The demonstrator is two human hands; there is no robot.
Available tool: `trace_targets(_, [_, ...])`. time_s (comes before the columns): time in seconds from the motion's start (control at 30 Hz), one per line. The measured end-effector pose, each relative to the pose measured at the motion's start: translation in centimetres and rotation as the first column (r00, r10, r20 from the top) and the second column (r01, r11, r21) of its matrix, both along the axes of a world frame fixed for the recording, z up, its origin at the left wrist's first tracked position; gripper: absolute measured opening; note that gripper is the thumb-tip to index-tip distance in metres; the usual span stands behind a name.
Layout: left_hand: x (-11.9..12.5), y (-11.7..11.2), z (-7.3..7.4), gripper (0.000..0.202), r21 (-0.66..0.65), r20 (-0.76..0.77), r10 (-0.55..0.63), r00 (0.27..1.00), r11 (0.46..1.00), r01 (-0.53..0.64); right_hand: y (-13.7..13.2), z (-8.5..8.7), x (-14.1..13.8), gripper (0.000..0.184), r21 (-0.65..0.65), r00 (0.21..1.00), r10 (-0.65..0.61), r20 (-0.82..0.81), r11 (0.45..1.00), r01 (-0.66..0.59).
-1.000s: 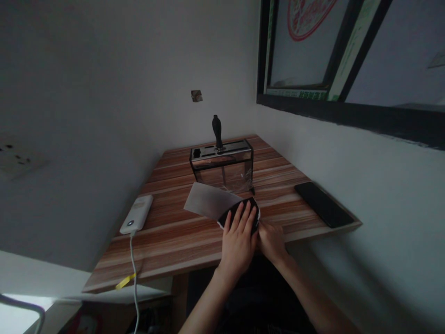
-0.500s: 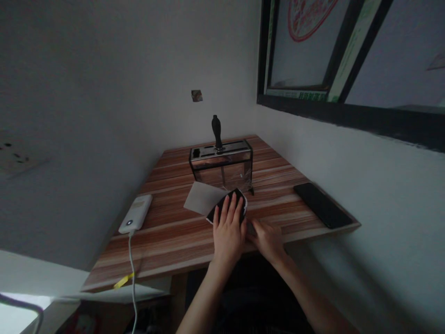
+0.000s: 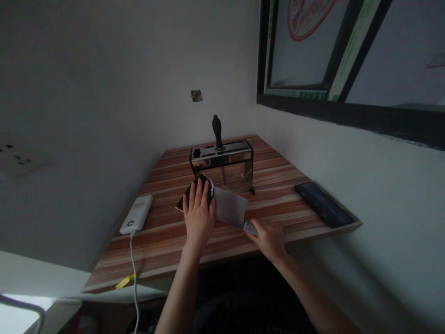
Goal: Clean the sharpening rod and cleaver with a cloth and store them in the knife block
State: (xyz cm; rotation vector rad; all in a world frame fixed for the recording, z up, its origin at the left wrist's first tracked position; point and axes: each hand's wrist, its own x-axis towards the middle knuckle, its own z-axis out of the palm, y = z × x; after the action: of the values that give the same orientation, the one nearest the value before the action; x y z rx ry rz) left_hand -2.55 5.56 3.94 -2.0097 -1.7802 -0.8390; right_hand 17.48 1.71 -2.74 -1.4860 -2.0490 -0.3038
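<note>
My right hand (image 3: 269, 237) is closed around the handle of a cleaver (image 3: 230, 206), whose wide grey blade points left over the table. My left hand (image 3: 198, 211) lies flat, fingers stretched, on a black piece with a torn-looking white edge (image 3: 180, 204); it could be cloth or sandpaper. That piece covers the left end of the blade. Just behind stands a knife block (image 3: 222, 160) with clear sides and a metal top, a black-handled tool (image 3: 217, 130) upright in it.
On the wood-grain table (image 3: 167, 250), a white power bank (image 3: 136, 214) with a white cable (image 3: 133, 269) lies left and a black phone (image 3: 323, 204) right. Walls close in on the left, back and right. A dark-framed window (image 3: 306, 51) is at upper right.
My left hand and the black piece have slid left along the blade, uncovering its right part and the front of the handle. My right hand stays at about the same place, holding the cleaver.
</note>
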Motion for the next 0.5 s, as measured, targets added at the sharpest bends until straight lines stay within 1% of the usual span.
trace_targets(0.17, [-0.47, 0.24, 0.19, 0.052, 0.009, 0.004, 0.010, 1.000, 1.000, -0.010, 0.02, -0.04, -0.03, 0.014, -0.003, 1.000, -0.004, 0.006, 1.000, 0.004])
trace_targets(0.33, [-0.26, 0.03, 0.23, 0.053, 0.025, -0.007, 0.017, 1.000, 1.000, -0.016, -0.05, -0.01, -0.04, 0.015, -0.035, 1.000, -0.023, 0.004, 0.999, 0.023])
trace_targets(0.5, [-0.06, 0.23, 0.00, 0.050, 0.060, 0.019, 0.028, 0.999, 0.998, -0.029, -0.01, -0.13, -0.01, 0.016, -0.062, 1.000, -0.015, -0.011, 0.998, 0.014])
